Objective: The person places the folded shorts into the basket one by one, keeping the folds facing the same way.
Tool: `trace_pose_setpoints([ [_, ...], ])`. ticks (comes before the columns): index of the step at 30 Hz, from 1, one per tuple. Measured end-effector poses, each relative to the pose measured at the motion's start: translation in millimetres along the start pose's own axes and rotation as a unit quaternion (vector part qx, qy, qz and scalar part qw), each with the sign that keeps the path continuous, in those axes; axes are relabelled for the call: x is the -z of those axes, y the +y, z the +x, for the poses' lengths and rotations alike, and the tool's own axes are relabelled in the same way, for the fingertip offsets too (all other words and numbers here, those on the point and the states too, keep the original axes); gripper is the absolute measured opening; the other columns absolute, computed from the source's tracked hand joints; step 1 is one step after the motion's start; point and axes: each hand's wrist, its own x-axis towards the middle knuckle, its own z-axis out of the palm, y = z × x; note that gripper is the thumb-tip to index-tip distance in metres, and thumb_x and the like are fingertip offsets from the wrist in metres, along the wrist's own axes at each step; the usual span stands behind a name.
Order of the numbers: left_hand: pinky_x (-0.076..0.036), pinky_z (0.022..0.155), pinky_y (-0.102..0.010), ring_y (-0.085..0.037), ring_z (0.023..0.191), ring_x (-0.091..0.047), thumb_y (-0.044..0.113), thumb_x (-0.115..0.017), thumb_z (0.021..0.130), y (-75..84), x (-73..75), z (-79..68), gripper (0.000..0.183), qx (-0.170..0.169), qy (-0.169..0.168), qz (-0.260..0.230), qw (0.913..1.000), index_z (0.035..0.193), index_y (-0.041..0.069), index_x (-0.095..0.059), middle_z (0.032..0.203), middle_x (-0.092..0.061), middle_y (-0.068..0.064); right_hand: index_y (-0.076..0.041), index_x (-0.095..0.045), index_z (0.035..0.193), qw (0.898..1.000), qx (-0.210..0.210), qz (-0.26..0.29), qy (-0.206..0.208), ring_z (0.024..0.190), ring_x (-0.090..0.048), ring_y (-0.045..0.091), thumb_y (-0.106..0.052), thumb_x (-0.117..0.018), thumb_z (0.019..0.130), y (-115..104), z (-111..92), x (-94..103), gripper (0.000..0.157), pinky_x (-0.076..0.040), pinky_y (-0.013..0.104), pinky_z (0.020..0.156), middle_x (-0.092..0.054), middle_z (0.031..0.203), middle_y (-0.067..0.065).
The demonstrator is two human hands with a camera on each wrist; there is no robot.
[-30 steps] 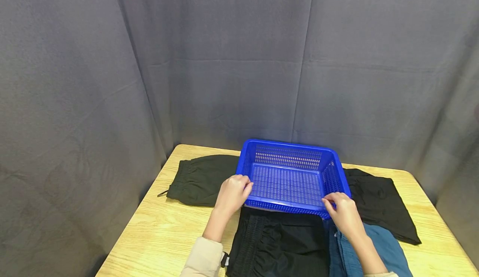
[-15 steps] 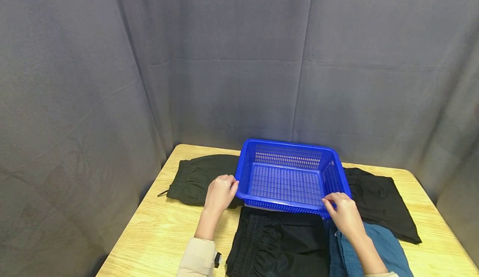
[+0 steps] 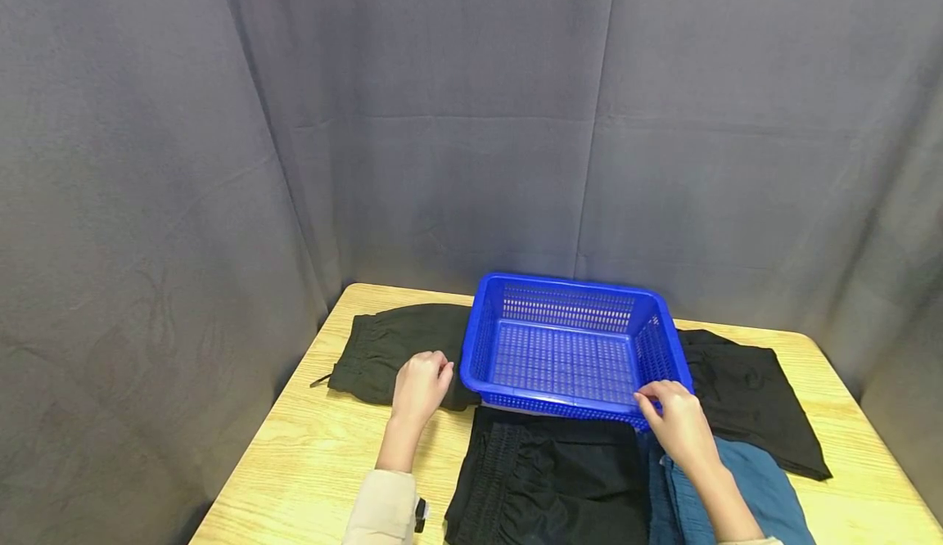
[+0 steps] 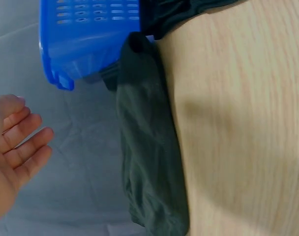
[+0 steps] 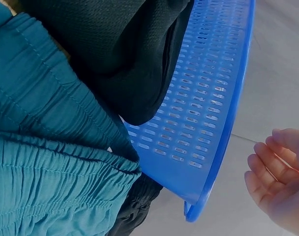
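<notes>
An unfilled blue plastic basket (image 3: 566, 404) with slotted walls sits toward the back of the table. Left of it, my left hand (image 3: 420, 388) hovers over dark green elastic-waist shorts (image 3: 401, 340), holding nothing. In the left wrist view its fingers (image 4: 29, 150) are loosely bent, apart from the basket corner. My right hand (image 3: 678, 418) is by the basket's front right corner, above folded teal shorts (image 3: 759, 479). The right wrist view shows its fingers (image 5: 270, 172) relaxed, with a gap between them and the rim.
Folded black shorts (image 3: 567, 479) with a gathered waistband lie in front of the basket. Another black garment (image 3: 759, 406) lies to its right. The light wooden table (image 3: 295, 463) is backed by a grey curtain (image 3: 471, 119).
My left hand has moved off the basket's front left corner, leftward over the green shorts. The right hand and basket have stayed nearly still.
</notes>
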Motion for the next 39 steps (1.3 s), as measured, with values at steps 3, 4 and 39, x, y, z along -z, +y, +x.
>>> trace_pose_setpoints([
  [3, -0.048, 0.051, -0.033, -0.022, 0.058, -0.061, 0.009, -0.072, 0.074, -2.8, -1.2, -2.2, 0.014, 0.017, -0.009, 0.004, 0.9998, 0.066, 0.007, -0.062, 0.063, -0.061, -0.003, 0.004, -0.066, 0.081, 1.000, 0.003, 0.001, 0.000, 0.077, -0.059, 0.033, -0.002, -0.067, 0.079, 0.3, -0.3, -0.4, 0.006, -0.049, 0.051, 0.073, -0.064, 0.080, 0.017],
  [4, -0.048, 0.051, -0.033, -0.022, 0.058, -0.061, 0.009, -0.072, 0.075, -3.7, -1.6, -3.0, 0.014, 0.023, -0.013, 0.005, 0.9996, 0.066, 0.007, -0.062, 0.063, -0.062, -0.003, 0.004, -0.066, 0.081, 1.000, 0.002, 0.001, -0.001, 0.078, -0.059, 0.033, -0.002, -0.067, 0.079, 0.3, -0.3, -0.6, 0.007, -0.049, 0.051, 0.073, -0.064, 0.080, 0.017],
  [39, -0.049, 0.059, -0.041, -0.026, 0.071, -0.058, 0.015, -0.071, 0.076, -34.4, -26.8, -42.1, 0.015, 0.133, -0.187, 0.053, 0.9719, 0.068, 0.010, -0.060, 0.070, -0.056, -0.004, 0.002, -0.066, 0.083, 1.000, 0.005, -0.002, -0.020, 0.079, -0.059, 0.031, -0.004, -0.069, 0.079, 0.0, -4.1, -3.6, 0.008, -0.050, 0.049, 0.073, -0.064, 0.081, 0.014],
])
